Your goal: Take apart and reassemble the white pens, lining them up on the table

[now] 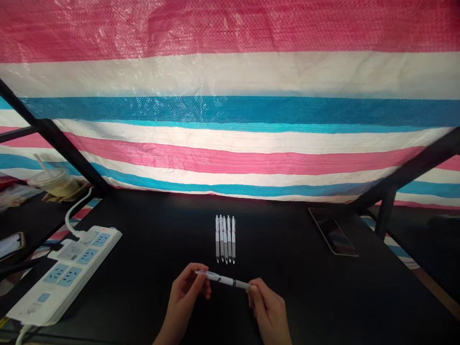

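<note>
A white pen (225,280) with a grey grip is held level between my two hands, above the black table near its front. My left hand (189,286) pinches its left end, the one with the clip, between thumb and finger. At the grey end, the fingers of my right hand (266,303) are closed around the tip, which they hide. Just beyond my hands, several similar white pens (225,239) lie side by side in a row, their grey grips and tips pointing towards me.
On the left of the black table (154,230) lies a white power strip (66,278) with a plugged-in cable. A dark phone or tablet (332,232) rests at the right. Further left are a lidded cup (55,181) and another phone (11,245). A striped plastic sheet (230,158) hangs behind.
</note>
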### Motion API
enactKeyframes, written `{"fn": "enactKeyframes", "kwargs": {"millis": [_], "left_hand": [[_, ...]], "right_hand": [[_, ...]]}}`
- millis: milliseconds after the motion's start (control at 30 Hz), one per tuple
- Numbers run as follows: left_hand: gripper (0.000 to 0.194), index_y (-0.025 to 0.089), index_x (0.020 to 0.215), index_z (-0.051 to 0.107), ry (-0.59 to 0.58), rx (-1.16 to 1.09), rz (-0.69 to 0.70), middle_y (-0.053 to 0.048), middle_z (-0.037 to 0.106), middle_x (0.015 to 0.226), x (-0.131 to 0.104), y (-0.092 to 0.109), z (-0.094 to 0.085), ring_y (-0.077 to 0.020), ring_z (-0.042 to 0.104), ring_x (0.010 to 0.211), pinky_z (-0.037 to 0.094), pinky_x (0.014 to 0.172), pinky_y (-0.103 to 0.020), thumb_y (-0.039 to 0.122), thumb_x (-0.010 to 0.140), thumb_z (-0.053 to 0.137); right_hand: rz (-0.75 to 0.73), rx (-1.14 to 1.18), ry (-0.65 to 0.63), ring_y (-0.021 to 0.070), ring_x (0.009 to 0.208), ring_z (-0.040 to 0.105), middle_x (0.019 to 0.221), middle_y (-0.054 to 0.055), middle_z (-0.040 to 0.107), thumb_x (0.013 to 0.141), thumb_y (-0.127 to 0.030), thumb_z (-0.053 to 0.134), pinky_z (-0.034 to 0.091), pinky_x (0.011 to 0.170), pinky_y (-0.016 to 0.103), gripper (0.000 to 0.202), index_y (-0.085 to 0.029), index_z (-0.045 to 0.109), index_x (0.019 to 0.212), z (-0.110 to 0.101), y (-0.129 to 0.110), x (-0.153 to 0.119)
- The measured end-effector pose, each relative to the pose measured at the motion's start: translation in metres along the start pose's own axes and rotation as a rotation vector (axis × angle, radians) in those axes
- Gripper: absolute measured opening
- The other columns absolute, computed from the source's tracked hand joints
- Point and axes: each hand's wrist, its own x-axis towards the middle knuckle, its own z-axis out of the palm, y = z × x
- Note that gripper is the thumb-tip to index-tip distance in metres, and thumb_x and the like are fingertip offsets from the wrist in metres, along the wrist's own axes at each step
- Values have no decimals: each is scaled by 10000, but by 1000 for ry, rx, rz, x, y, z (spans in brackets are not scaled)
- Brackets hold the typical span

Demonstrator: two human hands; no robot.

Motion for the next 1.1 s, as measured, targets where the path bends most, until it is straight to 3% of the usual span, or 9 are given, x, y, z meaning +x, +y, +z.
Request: {"fn": "enactKeyframes", "kwargs": {"millis": [100,167,267,333,467,633,767,933,1100], "left_hand": [[248,161,953,674,-5,-11,-4,-18,619,666,0,-1,0,-137,570,603,462,574,-237,390,860,658],[244,162,957,674,-3,-22,-4,-18,620,668,1,-2,0,-138,573,609,462,575,-235,386,860,659],[242,162,966,672,8,-29,0,-14,619,664,1,-2,0,-133,570,608,458,572,-228,381,864,657],[246,160,966,671,13,-33,3,-11,617,659,1,-2,0,-132,568,600,457,566,-227,383,866,655],[251,158,969,672,22,-41,7,-10,614,661,1,-2,0,-133,570,599,458,560,-228,385,863,658],[268,153,961,682,22,-40,-1,-18,618,657,2,-2,1,-139,571,601,462,559,-233,395,845,675],[265,158,962,686,23,-47,-3,-16,616,660,2,-2,2,-135,566,599,459,560,-230,395,846,673],[252,164,962,681,18,-54,-3,-7,609,648,1,-1,2,-131,559,601,453,563,-224,391,852,668],[257,163,959,680,17,-63,-10,-8,605,655,2,-1,2,-135,555,600,451,557,-231,395,846,673]], "right_hand": [[-7,33,-12,103,446,430,495,-37,437,985,-449,365,334,461,217,472,-203,551,628,-1,1,-1],[10,100,-27,107,448,459,547,-28,522,978,-451,388,364,464,216,384,-202,634,820,-1,1,-1],[21,167,-8,132,551,569,791,30,664,939,-450,488,459,545,228,310,-208,590,1104,-2,1,0],[17,165,4,149,602,598,803,43,672,923,-452,520,480,581,235,283,-205,607,1030,-2,-1,0],[26,121,-74,145,560,577,604,11,606,969,-449,423,446,558,227,375,-201,635,785,-2,-1,1],[35,159,-48,137,566,595,782,26,689,936,-440,508,469,574,228,295,-212,602,1098,-1,1,1],[9,135,-108,140,585,606,698,22,661,965,-432,445,457,586,225,333,-208,645,821,-1,0,1],[37,173,-111,141,605,624,803,26,706,942,-429,502,478,616,228,277,-218,607,1089,0,-1,1],[-3,91,-172,130,580,592,657,18,640,970,-448,429,426,560,209,388,-190,634,766,-1,-4,2]]}}
